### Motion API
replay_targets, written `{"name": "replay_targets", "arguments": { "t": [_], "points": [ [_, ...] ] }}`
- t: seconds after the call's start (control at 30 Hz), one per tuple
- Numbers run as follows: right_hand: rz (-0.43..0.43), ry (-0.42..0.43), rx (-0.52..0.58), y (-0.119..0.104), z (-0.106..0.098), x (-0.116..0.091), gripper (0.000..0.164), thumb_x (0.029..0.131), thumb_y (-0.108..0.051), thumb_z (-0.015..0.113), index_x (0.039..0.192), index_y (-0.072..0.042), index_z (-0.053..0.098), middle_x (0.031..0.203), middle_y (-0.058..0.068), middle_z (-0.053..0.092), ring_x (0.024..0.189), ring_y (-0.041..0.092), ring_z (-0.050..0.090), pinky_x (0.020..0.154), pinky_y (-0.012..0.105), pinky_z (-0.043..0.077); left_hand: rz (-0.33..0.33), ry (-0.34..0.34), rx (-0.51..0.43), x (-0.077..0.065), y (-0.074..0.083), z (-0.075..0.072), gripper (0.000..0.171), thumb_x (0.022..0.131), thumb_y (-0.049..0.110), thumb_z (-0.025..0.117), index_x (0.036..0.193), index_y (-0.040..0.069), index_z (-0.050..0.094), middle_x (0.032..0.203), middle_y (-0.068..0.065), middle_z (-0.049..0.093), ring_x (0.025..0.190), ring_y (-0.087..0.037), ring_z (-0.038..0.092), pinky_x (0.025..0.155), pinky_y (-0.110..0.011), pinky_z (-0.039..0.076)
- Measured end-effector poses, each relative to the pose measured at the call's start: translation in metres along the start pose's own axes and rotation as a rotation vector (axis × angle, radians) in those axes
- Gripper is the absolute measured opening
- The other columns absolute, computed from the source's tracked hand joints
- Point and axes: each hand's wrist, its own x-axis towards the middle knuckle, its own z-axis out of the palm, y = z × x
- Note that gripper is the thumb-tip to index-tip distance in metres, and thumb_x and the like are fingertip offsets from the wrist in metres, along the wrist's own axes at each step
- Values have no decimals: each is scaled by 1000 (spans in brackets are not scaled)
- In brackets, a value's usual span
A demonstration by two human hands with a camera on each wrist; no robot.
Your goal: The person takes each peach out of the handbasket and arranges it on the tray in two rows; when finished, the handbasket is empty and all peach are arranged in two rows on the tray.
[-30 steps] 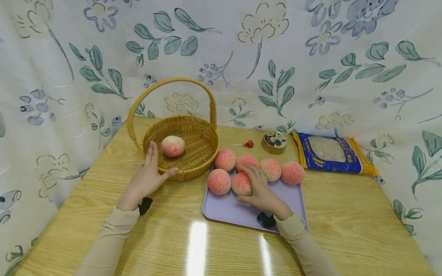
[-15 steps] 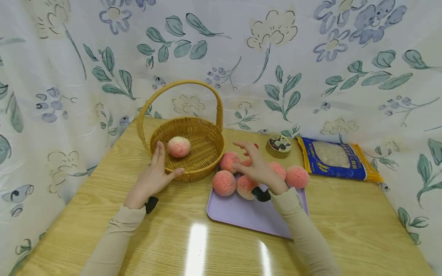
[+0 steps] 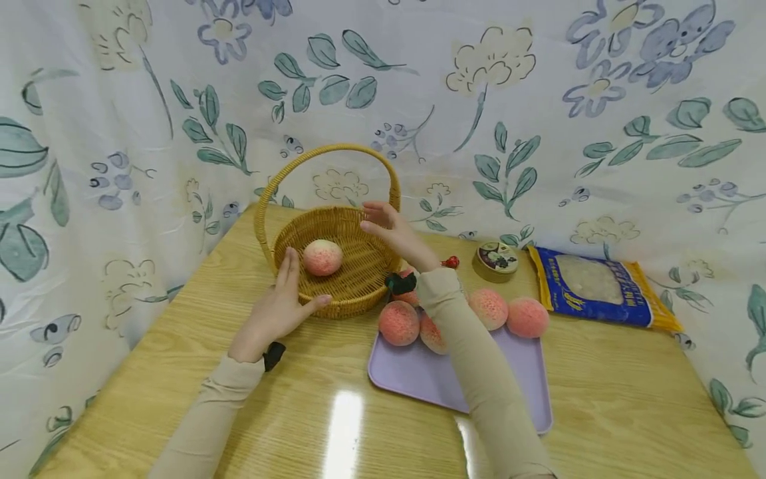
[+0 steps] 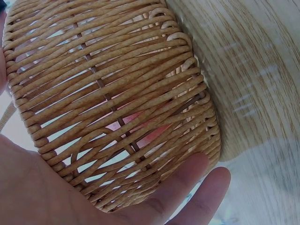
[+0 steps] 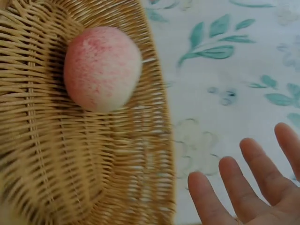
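Note:
A wicker basket [image 3: 344, 308] with a tall arched handle stands at the back left. One pink-and-cream peach [image 3: 323, 257] lies inside it, also visible in the right wrist view. My left hand [image 3: 269, 322] rests against the basket's front left side, fingers extended and thumb along the rim. The left wrist view has its straight fingers [image 4: 199, 192] against the woven wall. Holding nothing, my right hand [image 3: 397, 236] hovers at the basket's right rim with fingers spread. Several more peaches [image 3: 399, 324] sit on a lilac tray [image 3: 413, 379], some hidden behind my right forearm.
Behind the tray are a red lollipop [image 3: 451, 262], partly covered by my right wrist, and a round tin [image 3: 495, 261]. A blue and yellow bag [image 3: 601, 289] lies at the back right. A floral curtain [image 3: 419, 113] hangs behind the wooden table [image 3: 628, 392].
My right hand has come up off the peaches on the tray and moved left to the basket, empty. My left hand stays at the basket. The head view has shifted slightly.

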Motion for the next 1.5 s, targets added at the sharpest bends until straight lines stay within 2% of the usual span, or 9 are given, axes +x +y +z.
{"name": "replay_targets", "arguments": {
  "t": [0.23,0.43,0.57,0.77,0.9,1.03,1.17,1.3,1.5],
  "points": [
    [71,5,-17,13,30,21,60,97,-31,58,149,-12,34,154,9,38,144,27,33,116,45,30,12,1,3,-1,2,11,111,90,69,47,152,3,-17,161,-20,-14,124,-60,42,93,-61,46],
    [60,-50,68,18,47,30,60,98,-29,56,151,-14,31,156,9,33,146,31,28,116,50,28,17,4,4,-3,4,18,111,89,69,47,153,3,-15,162,-19,-13,123,-60,43,94,-61,45],
    [55,-89,49,22,60,36,58,99,-29,55,151,-16,32,156,9,33,145,33,30,115,53,28,21,4,6,-3,5,19,109,90,68,48,153,3,-14,162,-19,-12,123,-60,43,95,-61,45],
    [128,-259,-162,36,82,46,54,96,-24,58,146,-14,43,148,12,44,133,30,47,106,44,42,25,17,0,-2,5,16,109,90,67,49,153,6,-16,162,-17,-13,127,-59,39,95,-62,44],
    [97,-335,-290,35,89,52,67,87,-16,72,146,-11,40,144,15,44,124,30,52,98,39,49,17,28,-1,-1,3,11,109,90,68,48,152,9,-19,162,-15,-16,128,-61,37,95,-64,43],
    [115,-310,-335,30,91,53,80,78,-14,81,145,-12,37,141,13,45,120,27,54,95,37,50,9,34,5,-1,1,6,109,90,68,48,153,8,-18,162,-15,-16,127,-61,38,95,-64,43],
    [180,-246,-299,29,94,54,79,78,-19,81,143,-14,37,133,13,53,112,26,59,90,35,51,6,45,4,-2,0,5,109,90,68,48,153,7,-16,162,-16,-14,127,-60,38,96,-63,43],
    [187,-212,-277,29,96,55,77,79,-23,80,143,-12,38,130,14,55,110,25,59,88,34,52,-1,48,1,-3,-3,4,109,89,69,48,153,6,-15,163,-16,-13,126,-60,39,95,-61,44],
    [216,-66,-56,24,86,55,72,88,-24,70,148,-9,34,139,17,48,121,31,55,96,42,50,-2,37,-4,-3,-4,4,110,89,70,47,153,7,-17,162,-14,-16,126,-60,41,86,-58,50]
  ]
}}
